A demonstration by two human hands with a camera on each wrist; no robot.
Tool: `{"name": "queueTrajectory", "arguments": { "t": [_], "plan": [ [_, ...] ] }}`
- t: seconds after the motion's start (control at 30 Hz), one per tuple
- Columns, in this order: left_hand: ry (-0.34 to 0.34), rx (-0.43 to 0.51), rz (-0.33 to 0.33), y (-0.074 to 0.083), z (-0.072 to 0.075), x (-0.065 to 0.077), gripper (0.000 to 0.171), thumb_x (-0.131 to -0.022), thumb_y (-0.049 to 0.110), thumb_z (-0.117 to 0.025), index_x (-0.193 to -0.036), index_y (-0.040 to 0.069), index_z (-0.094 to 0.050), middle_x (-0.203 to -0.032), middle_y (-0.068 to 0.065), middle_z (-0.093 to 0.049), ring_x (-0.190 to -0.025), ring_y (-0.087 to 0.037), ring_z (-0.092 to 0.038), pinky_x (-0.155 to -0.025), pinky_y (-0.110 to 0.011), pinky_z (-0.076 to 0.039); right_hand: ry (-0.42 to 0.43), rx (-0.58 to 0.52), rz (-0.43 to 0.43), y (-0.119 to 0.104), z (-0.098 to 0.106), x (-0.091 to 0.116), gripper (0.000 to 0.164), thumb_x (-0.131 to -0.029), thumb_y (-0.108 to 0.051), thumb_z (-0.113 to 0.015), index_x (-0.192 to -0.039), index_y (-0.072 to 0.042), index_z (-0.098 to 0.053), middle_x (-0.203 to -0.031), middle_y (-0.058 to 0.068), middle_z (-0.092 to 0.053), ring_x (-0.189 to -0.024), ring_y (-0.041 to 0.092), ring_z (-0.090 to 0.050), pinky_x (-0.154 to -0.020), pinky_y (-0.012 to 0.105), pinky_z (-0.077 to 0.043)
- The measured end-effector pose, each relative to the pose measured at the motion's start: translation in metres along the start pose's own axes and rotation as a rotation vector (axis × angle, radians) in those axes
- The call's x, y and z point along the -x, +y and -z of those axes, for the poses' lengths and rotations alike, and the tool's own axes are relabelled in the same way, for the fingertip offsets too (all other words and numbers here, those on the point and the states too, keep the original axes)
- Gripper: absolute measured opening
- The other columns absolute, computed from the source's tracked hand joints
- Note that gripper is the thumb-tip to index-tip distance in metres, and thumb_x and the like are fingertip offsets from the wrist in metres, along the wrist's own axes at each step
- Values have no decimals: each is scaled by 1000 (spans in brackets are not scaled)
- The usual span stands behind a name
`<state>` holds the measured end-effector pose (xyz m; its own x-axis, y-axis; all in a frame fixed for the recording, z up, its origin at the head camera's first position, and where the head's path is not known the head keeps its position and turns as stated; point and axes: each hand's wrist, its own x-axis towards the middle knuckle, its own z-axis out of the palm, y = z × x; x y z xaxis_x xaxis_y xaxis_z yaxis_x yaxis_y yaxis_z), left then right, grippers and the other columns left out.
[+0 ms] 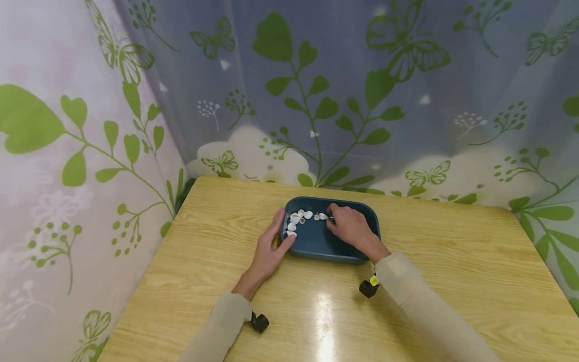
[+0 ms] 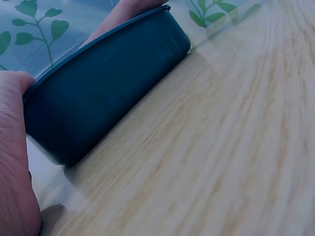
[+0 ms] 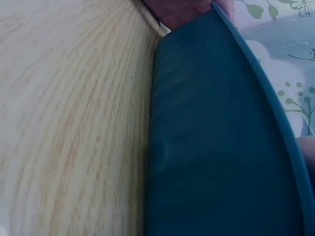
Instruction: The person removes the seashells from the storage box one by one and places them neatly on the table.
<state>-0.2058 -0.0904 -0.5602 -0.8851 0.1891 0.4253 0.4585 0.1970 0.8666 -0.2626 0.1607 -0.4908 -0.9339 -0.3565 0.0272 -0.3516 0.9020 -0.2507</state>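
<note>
A dark blue rectangular plastic tub [image 1: 334,254] stands on the table, with several small white seashells [image 1: 291,227] along its left side and back. At its left end my left hand [image 1: 267,254] holds the tub, thumb over the near corner of the rim and fingers along the outer wall. My right hand [image 1: 350,226] reaches inside with bent fingers, pinching a small white shell at the end of the back row, mostly hidden by the fingertips. Next to it lies another white shell [image 1: 323,216]. Both wrist views show mainly the tub's outer wall [image 2: 108,78], [image 3: 216,137].
The wooden table [image 1: 452,261] reaches back to a patterned curtain [image 1: 316,100] with green leaves and butterflies. Another patterned cloth [image 1: 90,201] hangs on the left. A small black camera [image 1: 260,323] sits at the left wrist, another black camera [image 1: 368,288] at the right.
</note>
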Motion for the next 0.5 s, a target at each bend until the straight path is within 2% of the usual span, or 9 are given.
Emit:
{"name": "queueTrajectory", "arguments": {
  "t": [0.1, 0.23, 0.5],
  "plan": [
    [-6, 3, -7, 0, 0, 0, 72, -103, 15, -66, -164, 2, -29, -171, -11, -27, -158, -40, -19, -130, -33, -16, 44, 6, 15, 0, -2, -1, 28, -102, -23, -69, -123, -4, -70, -89, 8, -75, -63, 17, -62, -55, 37, -53],
    [-13, -9, 2, 0, 0, 1, 72, -104, 17, -66, -164, 4, -28, -171, -9, -26, -159, -37, -19, -130, -34, -16, 31, -8, 26, 2, -7, -2, 24, -104, -24, -67, -120, -7, -74, -98, 8, -77, -67, 17, -62, -60, 39, -55],
    [-27, -27, 14, 1, 0, 1, 74, -105, 21, -64, -165, 5, -26, -171, -18, -24, -159, -39, -17, -130, -37, -15, 29, -28, 44, 3, -14, -5, 21, -105, -26, -65, -114, -9, -75, -95, 7, -76, -64, 16, -62, -60, 39, -56]
  ]
}}
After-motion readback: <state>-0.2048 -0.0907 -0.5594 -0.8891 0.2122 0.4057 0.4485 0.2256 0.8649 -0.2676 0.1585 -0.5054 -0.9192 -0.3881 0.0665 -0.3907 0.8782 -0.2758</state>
